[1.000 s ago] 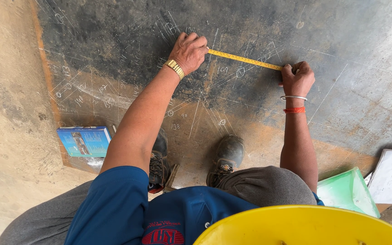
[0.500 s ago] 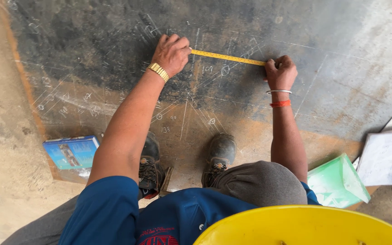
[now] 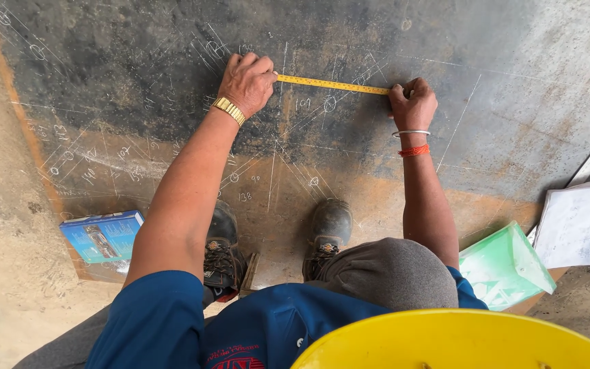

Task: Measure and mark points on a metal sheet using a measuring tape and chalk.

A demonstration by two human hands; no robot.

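Observation:
A yellow tape measure (image 3: 332, 85) is stretched flat across a dark, rusty steel plate (image 3: 138, 82) covered in chalk lines and marks. My left hand (image 3: 247, 82), with a gold watch on its wrist, presses down on the tape's left end. My right hand (image 3: 412, 104), with a silver bangle and an orange thread on its wrist, pinches the tape's right end against the plate. Both arms reach forward from a crouch.
Two dark work boots (image 3: 329, 229) stand on the plate's near edge. A blue box (image 3: 102, 237) lies at the plate's left corner. A green plastic folder (image 3: 507, 266) and white papers (image 3: 582, 222) lie at the right. A yellow helmet brim (image 3: 459, 342) fills the bottom.
The view has shifted slightly, so the plate sits further left in frame. Both hands keep the tape stretched at about the same place on the plate.

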